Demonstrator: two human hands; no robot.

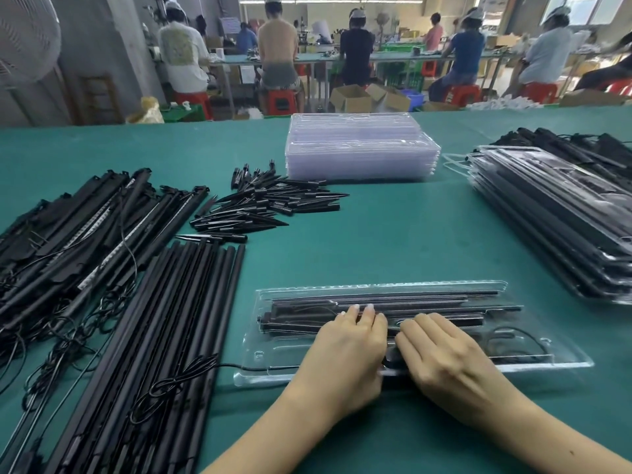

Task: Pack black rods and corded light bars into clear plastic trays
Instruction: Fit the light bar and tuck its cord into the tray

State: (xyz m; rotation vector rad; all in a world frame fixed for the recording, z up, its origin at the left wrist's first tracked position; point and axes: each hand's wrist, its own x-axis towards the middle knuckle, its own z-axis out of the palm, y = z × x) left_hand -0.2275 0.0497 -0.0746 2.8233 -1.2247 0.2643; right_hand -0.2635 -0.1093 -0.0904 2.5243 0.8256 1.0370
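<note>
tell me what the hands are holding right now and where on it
Nothing is clearly held: the left hand and right hand press flat on black rods mid-length in the clear plastic tray.

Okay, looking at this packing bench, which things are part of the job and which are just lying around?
In the job: clear plastic tray under both hands, long black rods, corded black light bars, stack of empty clear trays, packed trays.
Lying about: short black pointed spikes, white fan.

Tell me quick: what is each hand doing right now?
Left hand: open, fingers pressing the rods in the clear tray.
Right hand: open, flat on the tray's contents.
</note>
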